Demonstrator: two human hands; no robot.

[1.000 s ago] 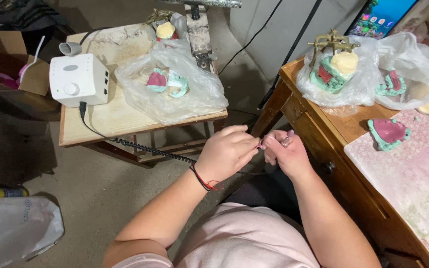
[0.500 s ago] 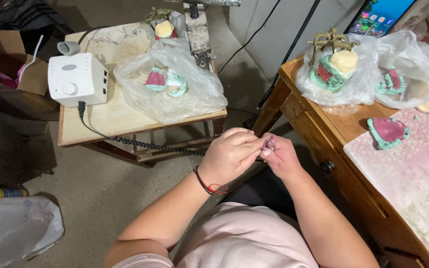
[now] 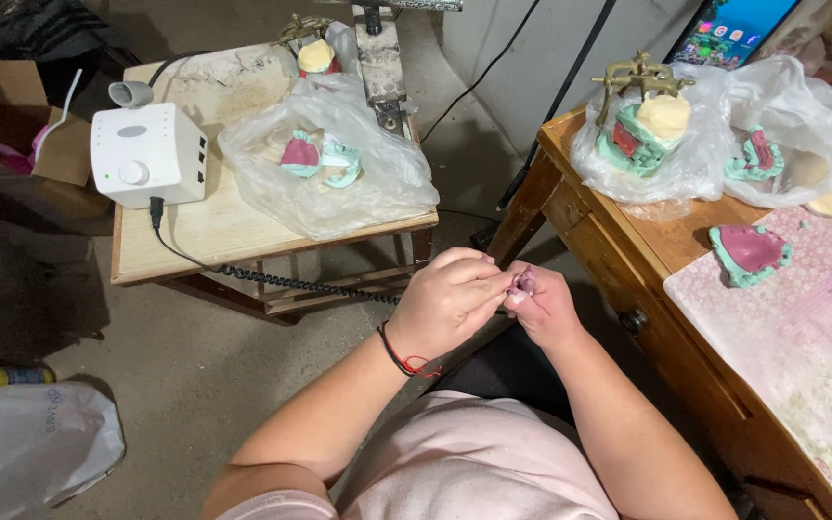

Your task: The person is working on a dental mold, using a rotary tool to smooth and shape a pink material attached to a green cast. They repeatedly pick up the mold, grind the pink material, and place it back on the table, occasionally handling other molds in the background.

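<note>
Both of my hands meet over my lap, between the two tables. My left hand (image 3: 447, 300), with a red and black cord bracelet at its wrist, is curled shut around a tool that its fingers mostly hide. A black coiled cord (image 3: 300, 283) runs from the hand to the white control box (image 3: 144, 154). My right hand (image 3: 543, 306) pinches a small pink piece (image 3: 525, 282) at its fingertips, right against the left hand's fingers. The piece is too small to tell its shape.
The small wooden table (image 3: 204, 231) on the left bears the control box and a clear bag with pink and green dental casts (image 3: 322, 159). The wooden desk (image 3: 628, 241) on the right holds bagged casts, a brass articulator (image 3: 642, 77) and a loose pink and green cast (image 3: 749, 252). A plastic bag (image 3: 21, 448) lies on the floor.
My hands have drawn closer together and shifted slightly right. The pink piece now sits tight against my left fingers.
</note>
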